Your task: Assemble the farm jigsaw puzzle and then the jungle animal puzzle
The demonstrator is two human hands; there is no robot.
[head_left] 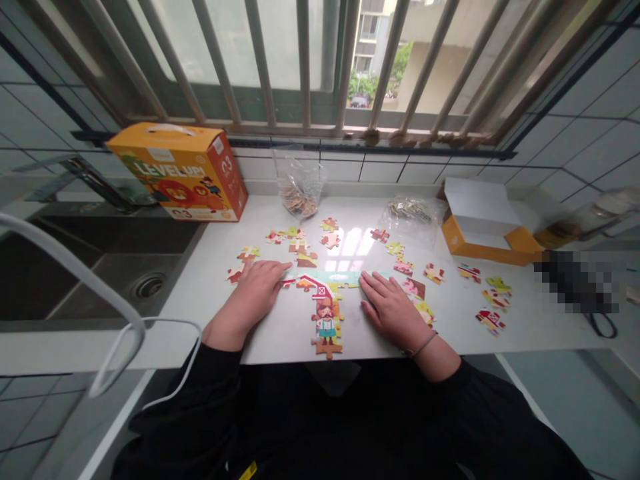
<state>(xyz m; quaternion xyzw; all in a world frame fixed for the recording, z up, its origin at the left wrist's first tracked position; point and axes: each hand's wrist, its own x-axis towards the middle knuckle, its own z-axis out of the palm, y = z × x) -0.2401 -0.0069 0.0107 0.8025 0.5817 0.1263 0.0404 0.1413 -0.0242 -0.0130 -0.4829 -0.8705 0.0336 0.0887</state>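
Pressing lightly and evenly should keep the joined puzzle pieces (326,324) flush on the counter (280,341). The left hand (254,297) rests, fingers close together, at the top row's (345,275) left end; the right hand (395,312), fingers slightly spread, at its right.

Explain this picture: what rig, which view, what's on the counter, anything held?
No robot here, just a person's bare hands, seen from a camera on their head looking forward and down. The left hand and right hand lie palm down at either end of the top strip of a partly joined puzzle. Neither appears to grip anything. Loose pieces lie on both sides. Farther back on the white counter are a carton with a handle, two clear bags and an open orange box.
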